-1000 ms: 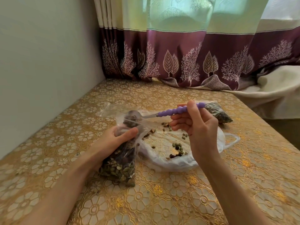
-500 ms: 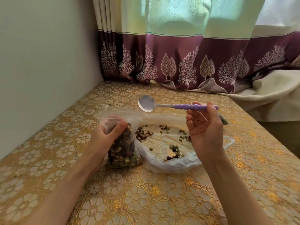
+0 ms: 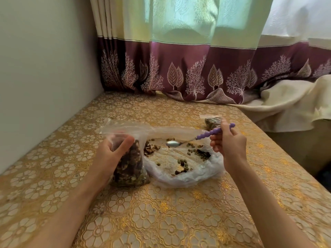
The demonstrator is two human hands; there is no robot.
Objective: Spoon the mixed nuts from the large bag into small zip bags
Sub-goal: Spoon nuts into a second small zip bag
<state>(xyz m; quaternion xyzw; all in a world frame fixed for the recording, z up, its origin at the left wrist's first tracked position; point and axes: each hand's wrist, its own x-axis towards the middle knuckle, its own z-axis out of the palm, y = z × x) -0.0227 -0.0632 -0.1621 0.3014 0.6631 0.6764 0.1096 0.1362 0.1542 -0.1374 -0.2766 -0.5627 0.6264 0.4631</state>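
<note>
A person's left hand (image 3: 114, 154) grips a nearly full zip bag (image 3: 130, 167) upright on a gold table (image 3: 161, 221), thumb hooked at its open mouth, while the right hand (image 3: 229, 145) pinches a purple spoon (image 3: 200, 138) whose bowl looks empty and hangs over the big bag (image 3: 186, 169), which lies open and flat with only scattered nuts (image 3: 182, 162) left. With so few nuts, the spoon may snag the thin plastic or flick nuts onto the table. The zip bag, filled high, could tip or spill if the left grip loosens.
</note>
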